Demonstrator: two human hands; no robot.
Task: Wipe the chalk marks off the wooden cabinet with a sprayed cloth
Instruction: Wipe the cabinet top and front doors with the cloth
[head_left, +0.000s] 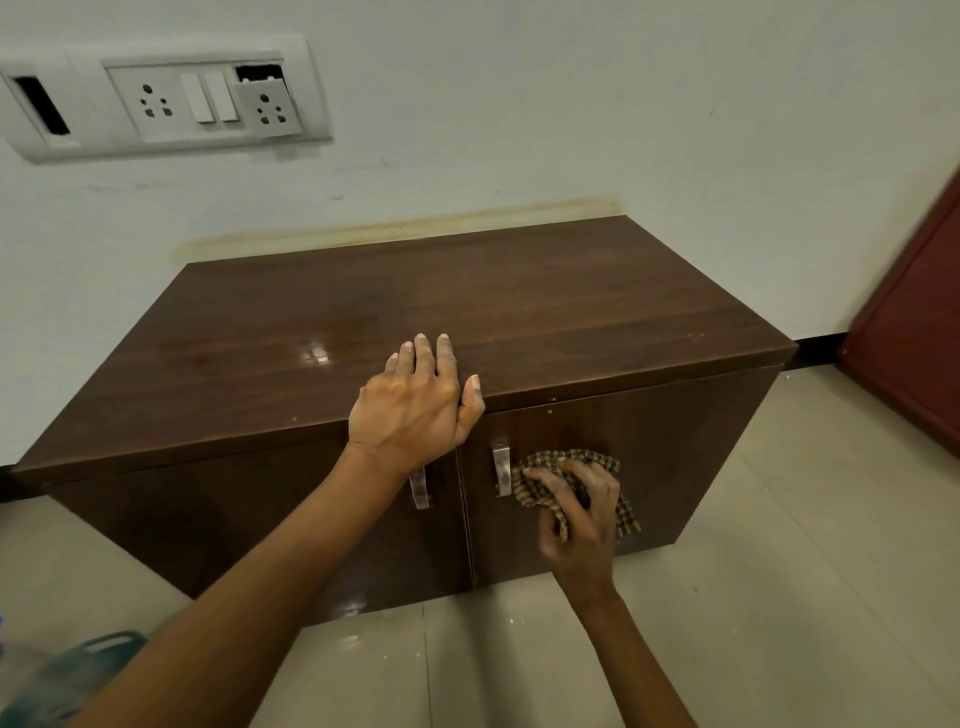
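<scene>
1. The left hand (410, 410) lies flat with straight fingers on the front edge of the cabinet (467, 301) and holds nothing.
2. The right hand (582, 514) grips the bunched cloth (576, 460) against the right door (675, 457), just beside its handle (501, 467).
3. No chalk marks show plainly, so the wiping seems nearly finished, with perhaps only this door left.

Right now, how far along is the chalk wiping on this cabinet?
Cabinet top shows no chalk, just a glossy sheen. In hand: right hand holds the checked cloth against the right door beside its handle; left hand rests on the top. Remaining marks: none clearly visible.
</scene>
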